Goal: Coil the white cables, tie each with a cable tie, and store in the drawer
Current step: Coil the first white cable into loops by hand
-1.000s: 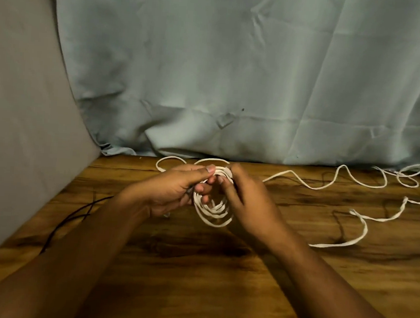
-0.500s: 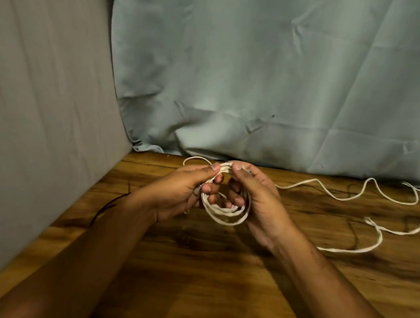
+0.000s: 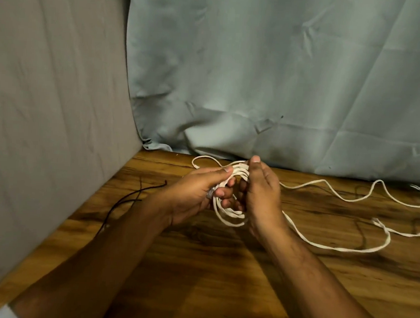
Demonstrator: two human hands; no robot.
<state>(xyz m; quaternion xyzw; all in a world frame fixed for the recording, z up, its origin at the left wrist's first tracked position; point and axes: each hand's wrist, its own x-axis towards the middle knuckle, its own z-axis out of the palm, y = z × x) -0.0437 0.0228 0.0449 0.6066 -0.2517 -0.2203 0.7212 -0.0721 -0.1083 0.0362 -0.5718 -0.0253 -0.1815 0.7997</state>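
Winding a white cable (image 3: 230, 213) into a small coil, a person holds the loops just above a wooden counter (image 3: 220, 283). The left hand (image 3: 196, 195) pinches the stacked turns between its thumb and curled fingers. The right hand (image 3: 261, 197) grips the coil's other side, fingers hooked through it and thumb raised. A long loose tail (image 3: 341, 249) trails right across the counter in slack bends, so much of the coiling appears yet to be done. Each new turn should probably match the size of those already held, with the left pinch firm enough that no loop springs free and the tail fed in untwisted. A thin black cord (image 3: 126, 199) lies to the left, beside grey cloth (image 3: 46, 97). A pale blue curtain (image 3: 284, 77) hangs behind, and no drawer is in view.
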